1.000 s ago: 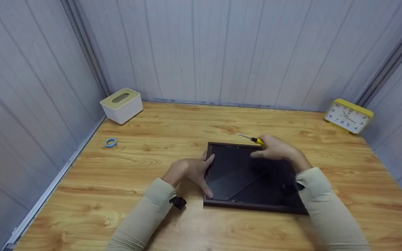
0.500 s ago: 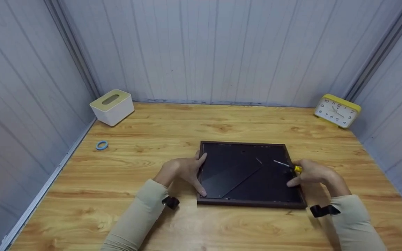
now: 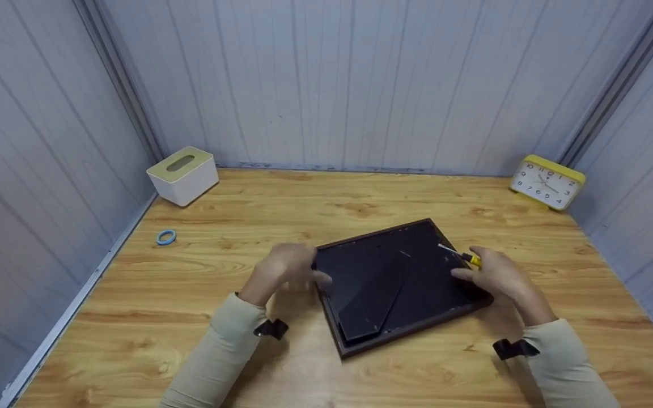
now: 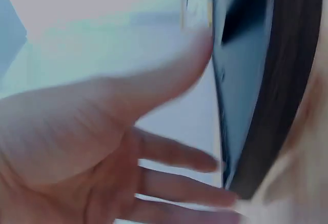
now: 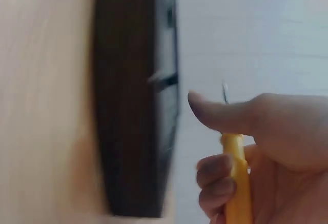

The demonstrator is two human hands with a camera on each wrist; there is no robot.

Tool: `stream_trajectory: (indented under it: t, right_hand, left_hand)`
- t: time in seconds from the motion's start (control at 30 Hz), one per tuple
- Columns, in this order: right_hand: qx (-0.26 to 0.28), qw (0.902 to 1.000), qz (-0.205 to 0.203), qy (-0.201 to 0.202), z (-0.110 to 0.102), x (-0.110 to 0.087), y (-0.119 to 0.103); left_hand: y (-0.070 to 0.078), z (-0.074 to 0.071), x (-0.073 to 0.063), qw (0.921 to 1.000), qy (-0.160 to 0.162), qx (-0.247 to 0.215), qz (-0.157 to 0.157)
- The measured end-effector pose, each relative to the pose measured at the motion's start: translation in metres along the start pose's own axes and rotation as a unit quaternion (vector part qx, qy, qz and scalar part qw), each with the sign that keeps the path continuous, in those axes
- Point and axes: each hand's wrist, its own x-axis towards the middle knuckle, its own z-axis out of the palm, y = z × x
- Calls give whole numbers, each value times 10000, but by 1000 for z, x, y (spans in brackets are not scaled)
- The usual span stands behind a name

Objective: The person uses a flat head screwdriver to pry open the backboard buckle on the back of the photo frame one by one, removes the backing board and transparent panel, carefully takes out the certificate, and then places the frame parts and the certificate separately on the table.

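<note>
A dark picture frame (image 3: pixel 428 283) lies back side up on the wooden table, set at a slant in the head view. Its black stand flap (image 3: pixel 374 300) is on the left part of the backing. My left hand (image 3: pixel 289 266), blurred, is at the frame's left edge; the left wrist view shows its fingers spread and fairly straight near the rim. My right hand (image 3: pixel 496 280) is by the right edge. In the right wrist view, its fingers curl round the yellow handle of a screwdriver (image 5: pixel 238 183), while the thumb points towards the frame.
A white tissue box (image 3: pixel 185 181) with a yellowish lid stands at the back left. In front of it lies a blue ring (image 3: pixel 166 237). A yellow alarm clock (image 3: pixel 547 182) is at the back right. Pale panelled walls enclose the table (image 3: pixel 326 198) at the back and sides.
The right hand moved from above the frame to its right edge, keeping the screwdriver. The frame has since turned counterclockwise, its right side swinging away. The left hand has loosened from the left edge.
</note>
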Motion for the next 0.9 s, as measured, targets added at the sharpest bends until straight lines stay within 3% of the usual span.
stream_trajectory:
  t: [0.1,0.2,0.3,0.4,0.5,0.6,0.7,0.77,0.8,0.9]
  right_hand:
    - [115,9987,-353,-340,11,-13,-21]
    - [-13,9961,-531,-702,29,-24,-46]
    - [-386,9941,-518,-867,41,-31,-62]
    - [-674,9933,-487,-800,43,-33,-67]
    - [-699,9945,-542,-556,38,-29,-63]
    - [-486,9967,-594,-259,29,-20,-52]
    - [-135,9984,-547,93,23,-10,-39]
    - [41,9986,-502,186,22,-5,-32]
    - [88,9985,-500,178,22,-3,-30]
    - [360,9978,-492,-260,25,-3,-29]
  left_hand:
    - [-21,4,13,9941,909,-594,-17]
    - [-36,18,30,9799,1493,-1317,124]
    - [-47,31,41,9655,1721,-1924,349]
    - [-56,35,44,9594,1749,-2151,522]
    - [-61,32,41,9587,1426,-2374,648]
    - [-63,27,35,9592,517,-2560,1086]
    - [-60,25,30,9429,-798,-2664,1835]
    - [-57,26,30,9317,-1325,-2595,2168]
    - [-56,27,31,9300,-1422,-2583,2193]
    - [-53,27,30,9441,-1136,-2491,1834]
